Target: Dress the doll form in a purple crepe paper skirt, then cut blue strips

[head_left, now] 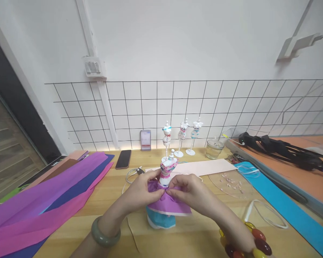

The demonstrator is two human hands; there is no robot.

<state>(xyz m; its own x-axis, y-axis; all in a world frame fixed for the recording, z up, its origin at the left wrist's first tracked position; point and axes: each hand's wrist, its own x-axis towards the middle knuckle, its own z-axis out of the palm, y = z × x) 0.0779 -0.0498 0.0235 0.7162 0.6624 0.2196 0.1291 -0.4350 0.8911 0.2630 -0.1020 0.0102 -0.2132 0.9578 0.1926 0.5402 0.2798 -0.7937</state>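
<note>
Pinching from both sides, the left hand (pixel 145 188) and the right hand (pixel 187 190) gather a piece of purple crepe paper (pixel 168 206) around the waist of a small mannequin (pixel 168 168) that stands on the wooden table (pixel 107 211) right in front of the person. Both hands are closed on the paper, fingertips meeting at the figure's middle, so that the purple sheet flares out below like a skirt over a blue paper layer (pixel 161 220) at the base. The mannequin's bust is wrapped in pink, white and blue strips (the pattern is too small to read clearly).

To the left lie long sheets of crepe paper (pixel 43 204) in purple, pink and dark blue. Behind the work stand three more little mannequins (pixel 181 138), a dark phone (pixel 123 159), scissors (pixel 136 172) and a glass jar (pixel 214 148). A clear plate with beads (pixel 231 182) sits to the right, beside a blue strip (pixel 285 208).

The risk here seems to be the thin paper itself: too hard a pinch or a pull could tear it at the gathers. The figure looks light and top-heavy, so uneven pressure from one hand may tip it, and loosening either grip would probably let the pleats spring open.
</note>
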